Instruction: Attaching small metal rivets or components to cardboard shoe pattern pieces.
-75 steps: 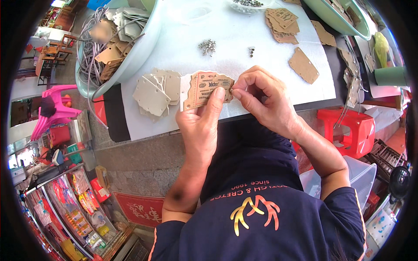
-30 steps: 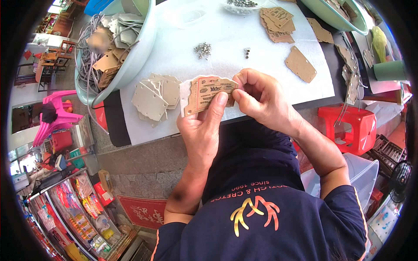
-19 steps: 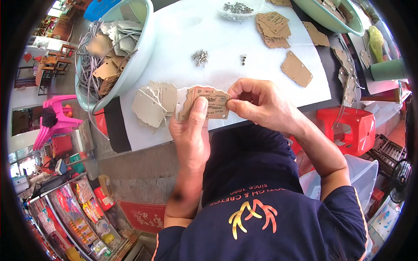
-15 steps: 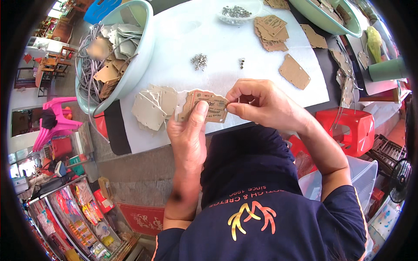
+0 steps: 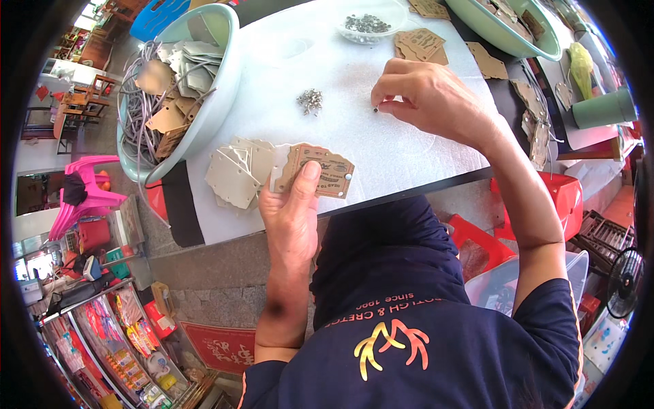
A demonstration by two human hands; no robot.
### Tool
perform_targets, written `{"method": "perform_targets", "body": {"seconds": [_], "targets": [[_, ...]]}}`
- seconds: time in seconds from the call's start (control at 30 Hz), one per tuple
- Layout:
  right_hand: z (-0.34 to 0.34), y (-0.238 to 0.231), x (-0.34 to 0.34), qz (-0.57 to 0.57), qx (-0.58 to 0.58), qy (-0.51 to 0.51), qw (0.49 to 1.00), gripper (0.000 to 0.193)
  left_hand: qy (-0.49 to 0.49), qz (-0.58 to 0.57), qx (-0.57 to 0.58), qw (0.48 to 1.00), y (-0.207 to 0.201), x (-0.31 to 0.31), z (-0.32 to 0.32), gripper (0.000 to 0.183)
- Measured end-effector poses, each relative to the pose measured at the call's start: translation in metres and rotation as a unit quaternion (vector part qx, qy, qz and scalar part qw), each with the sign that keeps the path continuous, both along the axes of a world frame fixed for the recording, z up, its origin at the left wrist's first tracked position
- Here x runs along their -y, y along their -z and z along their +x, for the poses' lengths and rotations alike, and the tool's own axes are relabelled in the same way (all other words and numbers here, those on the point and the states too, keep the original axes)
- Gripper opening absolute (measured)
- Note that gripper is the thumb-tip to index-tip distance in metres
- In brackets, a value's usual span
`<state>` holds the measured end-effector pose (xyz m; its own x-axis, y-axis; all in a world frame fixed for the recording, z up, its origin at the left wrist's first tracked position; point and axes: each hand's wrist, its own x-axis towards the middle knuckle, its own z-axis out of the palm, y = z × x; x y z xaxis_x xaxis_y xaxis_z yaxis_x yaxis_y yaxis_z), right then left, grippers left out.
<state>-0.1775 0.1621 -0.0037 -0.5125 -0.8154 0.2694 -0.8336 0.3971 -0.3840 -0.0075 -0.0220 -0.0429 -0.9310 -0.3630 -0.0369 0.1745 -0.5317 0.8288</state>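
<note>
My left hand (image 5: 293, 204) grips a brown printed cardboard tag (image 5: 330, 178) with a wavy edge, thumb on top and fingers beneath. Two shiny round metal studs (image 5: 349, 176) show near the tag's right end. Over the white table sheet, my right hand (image 5: 422, 102) pinches at a small dark metal stud (image 5: 375, 110); its fingers hide most of that spot. A pile of small silver metal pieces (image 5: 310, 101) lies to the left of it. Beside my left hand, plain grey-beige card tags (image 5: 237, 174) lie in a loose stack.
A pale green basin (image 5: 228, 75) with tags and grey cords stands at left. A clear bowl (image 5: 371, 39) of metal pieces is at the back, near stacked brown tags (image 5: 420, 46). Another basin (image 5: 553, 53) and a green cup (image 5: 605, 109) stand at right, above a red stool (image 5: 562, 201).
My right hand has left the tag's right end and moved up and away to the small studs on the sheet. A shiny stud now shows where its fingers were. My left hand keeps the tag.
</note>
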Motion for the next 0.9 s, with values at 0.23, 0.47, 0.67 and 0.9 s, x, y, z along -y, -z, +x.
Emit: {"method": "perform_targets", "body": {"seconds": [0.23, 0.47, 0.67, 0.9], "targets": [[-0.003, 0.003, 0.009, 0.075, -0.063, -0.041, 0.994, 0.006, -0.013, -0.020, 0.016, 1.000, 0.002, 0.000, 0.000, 0.024], [-0.001, 0.010, 0.012, 0.125, -0.101, -0.048, 0.986, 0.013, -0.005, -0.011, 0.016, 1.000, -0.003, -0.001, -0.002, 0.026], [0.028, -0.002, 0.005, 0.085, 0.028, -0.037, 0.995, 0.012, -0.012, -0.010, 0.021, 1.000, -0.004, 0.000, -0.001, 0.025], [0.038, 0.001, 0.000, 0.079, 0.029, 0.004, 0.996, 0.013, -0.018, -0.009, 0.026, 0.999, -0.003, -0.002, -0.004, 0.026]]}}
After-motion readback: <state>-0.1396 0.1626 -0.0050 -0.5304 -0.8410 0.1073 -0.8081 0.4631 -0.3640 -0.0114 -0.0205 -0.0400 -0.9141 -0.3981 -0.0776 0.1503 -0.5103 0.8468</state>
